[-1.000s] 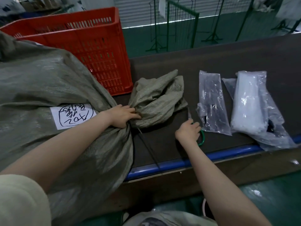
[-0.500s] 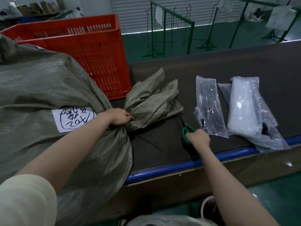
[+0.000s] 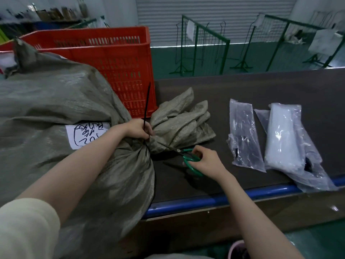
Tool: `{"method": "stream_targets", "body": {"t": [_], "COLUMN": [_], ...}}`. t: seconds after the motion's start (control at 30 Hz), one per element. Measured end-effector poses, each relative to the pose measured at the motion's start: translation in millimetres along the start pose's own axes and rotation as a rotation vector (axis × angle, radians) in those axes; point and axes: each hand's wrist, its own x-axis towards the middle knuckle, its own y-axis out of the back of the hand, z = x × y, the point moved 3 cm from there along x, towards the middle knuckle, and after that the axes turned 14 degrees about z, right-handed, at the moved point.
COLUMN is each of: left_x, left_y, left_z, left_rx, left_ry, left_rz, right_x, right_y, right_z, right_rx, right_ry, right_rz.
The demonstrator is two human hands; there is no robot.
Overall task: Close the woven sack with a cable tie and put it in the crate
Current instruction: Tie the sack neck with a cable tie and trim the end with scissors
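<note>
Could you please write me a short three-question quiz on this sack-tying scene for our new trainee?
1. True or false: the woven sack already lies inside the red crate.
2. What does the right hand hold? A scissors, B tape, C knife.
3. Fill in: the left hand grips the sack's neck and the black ____.

Key: 1 false, it lies on the table beside the crate. 2 A, green-handled scissors. 3 cable tie.
</note>
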Motion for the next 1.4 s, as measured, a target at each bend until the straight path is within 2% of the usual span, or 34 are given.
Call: {"method": "stream_targets", "body": {"t": [0.1,0.2,0.33,0.43,0.6,0.73,0.87,1.13,1.23,1.4], "left_x": [-0.7,-3.2,-5.7,-7.6,-10.8,-12.8,-12.4,-6.9,-4.7,0.1], "left_y": [22.9,39.9,43.3,44.1,46.9,39.8,40.5,42.6,41.8,42.5], "left_z": [0.2,-2.9,-0.4,6.4,15.9,15.2,14.2,11.4,16.2,36.5], "left_rx": [0.039,0.177,0.296,0.258,0.222,0.122,0.078,0.149,0.145,0.047], "left_ry": [-0.027,-0.059,-0.100,-0.173,-0.262,-0.264,-0.280,-0.284,-0.283,-0.273], "left_rz": [0.076,0.123,0.112,0.060,0.049,0.023,0.068,0.101,0.118,0.184], "right_x": [12.6,26.3,43.6,53.1,61.6,64.5,65.3,61.7,57.1,45.3], "right_y": [-1.3,-4.0,-13.0,-20.4,-20.9,-20.1,-18.5,-17.5,-18.0,-9.8], "right_z": [-11.8,-27.0,-43.2,-51.8,-56.9,-56.7,-59.5,-76.4,-72.3,-48.0], "right_rx": [-0.066,-0.178,-0.293,-0.387,-0.415,-0.418,-0.373,-0.612,-0.605,-0.548], "right_ry": [0.028,0.080,0.171,0.229,0.277,0.297,0.291,0.428,0.410,0.276], "right_rz": [-0.018,-0.085,-0.137,-0.151,-0.187,-0.198,-0.214,-0.151,-0.122,-0.044]}}
